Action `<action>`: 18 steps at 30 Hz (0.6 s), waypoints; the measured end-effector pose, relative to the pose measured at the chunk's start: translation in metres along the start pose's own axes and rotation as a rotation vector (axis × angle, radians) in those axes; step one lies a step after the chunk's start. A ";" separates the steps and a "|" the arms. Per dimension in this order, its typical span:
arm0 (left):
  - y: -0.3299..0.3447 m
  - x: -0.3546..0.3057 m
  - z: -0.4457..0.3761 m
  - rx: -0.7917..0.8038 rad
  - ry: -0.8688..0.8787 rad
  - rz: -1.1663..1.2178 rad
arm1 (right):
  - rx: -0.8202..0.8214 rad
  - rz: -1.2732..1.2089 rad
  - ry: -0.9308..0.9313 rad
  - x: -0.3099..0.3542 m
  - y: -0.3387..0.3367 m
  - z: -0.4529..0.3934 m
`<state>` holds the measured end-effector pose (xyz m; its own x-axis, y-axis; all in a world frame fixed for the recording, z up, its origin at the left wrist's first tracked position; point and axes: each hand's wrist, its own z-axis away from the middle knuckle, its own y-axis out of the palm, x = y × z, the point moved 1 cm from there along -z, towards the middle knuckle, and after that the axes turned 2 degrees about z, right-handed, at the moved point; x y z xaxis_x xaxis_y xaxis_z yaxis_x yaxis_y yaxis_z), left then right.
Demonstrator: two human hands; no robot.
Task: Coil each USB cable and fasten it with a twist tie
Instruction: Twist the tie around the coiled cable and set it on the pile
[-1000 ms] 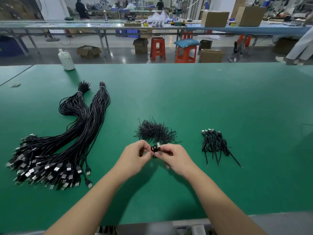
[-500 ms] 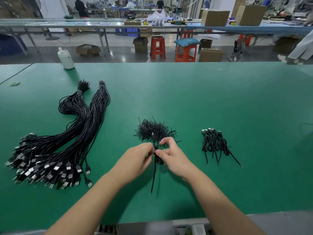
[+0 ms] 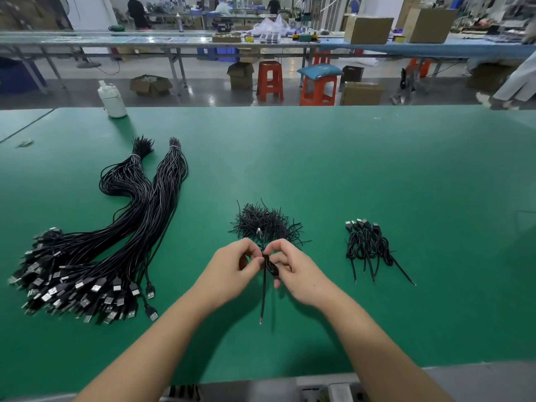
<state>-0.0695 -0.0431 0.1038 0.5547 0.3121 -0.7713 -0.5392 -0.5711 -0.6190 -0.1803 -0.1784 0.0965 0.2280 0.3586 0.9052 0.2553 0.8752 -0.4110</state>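
Green mat (image 3: 377, 169) covered the table, and it had lots of bare room at 1 and 3 o'clock. Its near edge ran along the bottom, under both arms. At the middle, the left hand (image 3: 232, 271) and right hand (image 3: 295, 274) both pinched one coiled cable (image 3: 268, 264). Its tail hung down toward 6 o'clock. Fingers hid most of the coil, so any tie on it was hard to see. Ties (image 3: 265, 223) lay just behind the hands. Loose cables (image 3: 95, 250) filled 9 o'clock. Done cables (image 3: 368, 245) lay at 3 o'clock.
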 end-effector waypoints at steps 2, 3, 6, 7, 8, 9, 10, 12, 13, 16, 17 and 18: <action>0.000 0.001 -0.002 0.002 -0.024 0.021 | -0.004 -0.014 -0.007 -0.001 0.001 0.001; 0.000 0.002 -0.002 0.005 -0.031 0.028 | -0.013 -0.030 -0.015 -0.002 0.001 0.001; -0.001 0.006 -0.002 0.038 -0.043 0.055 | -0.091 -0.020 -0.068 -0.001 0.001 0.001; -0.001 0.007 -0.002 0.057 -0.051 0.125 | -0.138 -0.002 -0.090 0.000 0.000 0.000; -0.002 0.007 -0.001 0.072 -0.060 0.224 | -0.178 -0.004 -0.109 0.001 -0.002 0.000; -0.002 0.007 -0.001 0.080 -0.068 0.304 | -0.203 -0.030 -0.119 0.003 -0.003 0.000; -0.003 0.006 0.000 0.081 -0.068 0.349 | -0.211 -0.066 -0.117 0.004 -0.003 0.000; -0.003 0.004 0.000 0.070 -0.052 0.334 | -0.198 -0.139 -0.072 0.007 -0.003 0.002; -0.003 0.003 0.000 0.057 -0.029 0.280 | -0.196 -0.168 -0.050 0.007 -0.003 0.002; -0.004 -0.002 0.001 0.010 0.082 0.109 | -0.190 -0.232 -0.007 0.006 -0.002 0.000; -0.004 -0.004 0.002 -0.002 0.124 0.075 | -0.181 -0.243 0.009 0.006 -0.001 0.001; -0.005 -0.006 0.003 -0.009 0.167 0.045 | -0.173 -0.256 0.023 0.006 -0.001 0.001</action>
<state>-0.0723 -0.0396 0.1110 0.6282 0.1555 -0.7623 -0.5606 -0.5890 -0.5821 -0.1802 -0.1768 0.1025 0.1567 0.1248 0.9797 0.4627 0.8671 -0.1844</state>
